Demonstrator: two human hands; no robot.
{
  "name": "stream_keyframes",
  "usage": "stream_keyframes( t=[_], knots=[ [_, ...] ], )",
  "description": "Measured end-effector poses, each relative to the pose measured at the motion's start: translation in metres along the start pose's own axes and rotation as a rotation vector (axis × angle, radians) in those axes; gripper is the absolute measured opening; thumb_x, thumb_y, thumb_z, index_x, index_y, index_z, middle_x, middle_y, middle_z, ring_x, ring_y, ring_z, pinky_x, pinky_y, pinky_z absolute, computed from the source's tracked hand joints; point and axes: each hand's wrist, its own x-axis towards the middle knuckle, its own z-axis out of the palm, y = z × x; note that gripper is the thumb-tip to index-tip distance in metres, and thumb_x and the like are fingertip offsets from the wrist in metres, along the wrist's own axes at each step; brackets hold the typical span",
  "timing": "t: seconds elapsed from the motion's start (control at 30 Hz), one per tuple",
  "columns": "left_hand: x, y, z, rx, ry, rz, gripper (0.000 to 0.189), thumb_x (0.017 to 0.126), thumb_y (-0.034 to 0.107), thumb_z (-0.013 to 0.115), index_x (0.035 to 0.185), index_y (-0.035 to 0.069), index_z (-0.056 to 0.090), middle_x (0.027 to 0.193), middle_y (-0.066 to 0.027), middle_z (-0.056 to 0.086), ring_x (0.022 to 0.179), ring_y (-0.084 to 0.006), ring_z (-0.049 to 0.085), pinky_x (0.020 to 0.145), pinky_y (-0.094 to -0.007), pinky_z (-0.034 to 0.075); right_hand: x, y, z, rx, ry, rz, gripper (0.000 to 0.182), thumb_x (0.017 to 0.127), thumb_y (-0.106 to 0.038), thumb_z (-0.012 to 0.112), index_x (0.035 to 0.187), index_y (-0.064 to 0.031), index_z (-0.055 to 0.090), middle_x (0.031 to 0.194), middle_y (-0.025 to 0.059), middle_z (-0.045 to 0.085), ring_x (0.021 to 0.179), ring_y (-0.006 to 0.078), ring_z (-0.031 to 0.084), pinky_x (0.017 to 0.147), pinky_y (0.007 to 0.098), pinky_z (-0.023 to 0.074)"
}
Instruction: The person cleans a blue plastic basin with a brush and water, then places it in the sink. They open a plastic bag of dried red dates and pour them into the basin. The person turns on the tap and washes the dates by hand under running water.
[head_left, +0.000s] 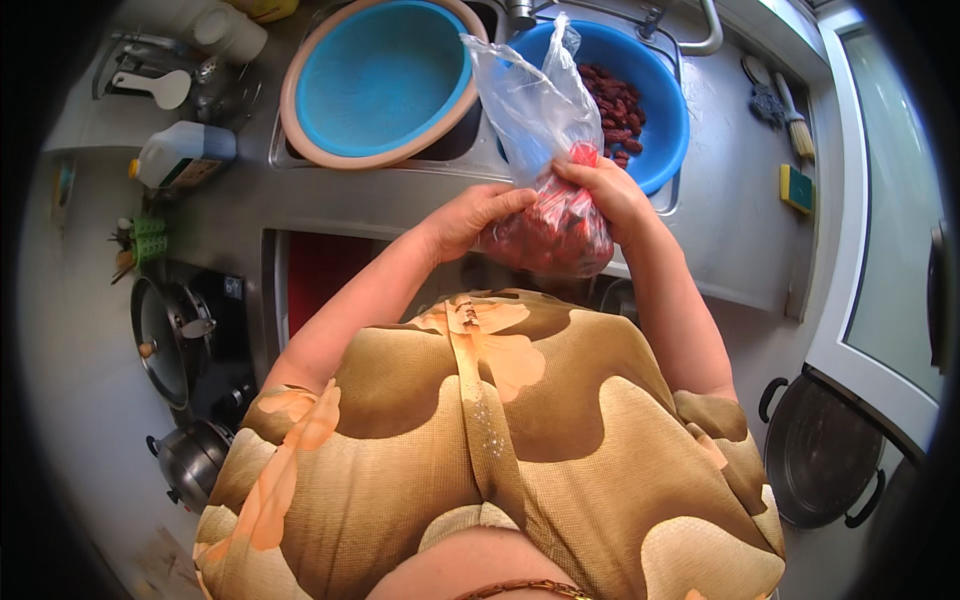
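A clear plastic bag (551, 232) with red printing bulges with dark red contents, probably dried dates like those in the basin. My left hand (480, 217) grips its left side, thumb on top. On the other side, my right hand (604, 191) pinches the bag near a bunched red patch. The bag's loose upper part stands up toward the faucet. Just behind it is a blue plastic basin (671, 142), with wrinkled red dates (619, 112) lying on its bottom. The bag hides the basin's left part.
A light blue basin (382, 75) sits inside a peach-coloured one (292, 124) over the left sink. On the counter are a plastic jug (169, 154), a sponge (796, 189) and a brush (799, 131). A lidded pan (161, 337) stands on the stove at left.
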Motion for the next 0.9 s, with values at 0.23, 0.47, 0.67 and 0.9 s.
stream_keyframes(
  t=[0.23,0.47,0.67,0.9],
  knots=[
    [0.011,-0.003,0.022,-0.014,-0.049,-0.139,0.04,0.085,0.024,0.065,0.114,-0.003,0.056,0.107,-0.0105,0.063,0.094,-0.0145,0.062,0.084,-0.0296,0.05,-0.021,0.029,-0.042,0.462,-0.015,0.206,0.037,0.089,-0.025,0.06,0.112,0.0032,0.054,0.104,0.0176,0.064,0.089,0.0248,0.066,0.08,0.0383,0.0554],
    [0.019,-0.015,0.031,0.053,-0.026,-0.181,0.046,0.081,0.021,0.071,0.116,-0.002,0.054,0.103,-0.0098,0.063,0.089,-0.0136,0.062,0.079,-0.0286,0.051,-0.054,0.054,-0.054,0.518,-0.03,0.275,0.042,0.088,-0.031,0.062,0.117,-0.0009,0.052,0.108,0.0135,0.063,0.092,0.0204,0.064,0.079,0.0348,0.0545],
    [0.027,-0.017,0.041,-0.041,-0.091,-0.147,0.057,0.079,0.017,0.072,0.126,-0.002,0.046,0.11,-0.0107,0.059,0.095,-0.0148,0.06,0.083,-0.0285,0.05,-0.067,0.054,-0.061,0.598,-0.105,0.28,0.058,0.089,-0.044,0.057,0.128,-0.0017,0.047,0.118,0.0168,0.059,0.102,0.0246,0.062,0.083,0.0364,0.0537],
    [0.044,0.013,0.054,-0.059,-0.066,0.056,0.056,0.078,0.012,0.069,0.128,0.002,0.044,0.115,-0.0091,0.058,0.101,-0.0151,0.058,0.09,-0.0315,0.047,-0.051,0.026,-0.08,0.462,-0.078,0.207,0.054,0.088,-0.038,0.061,0.124,0.0,0.049,0.117,0.0158,0.06,0.103,0.024,0.061,0.091,0.0387,0.0495]
  ],
)
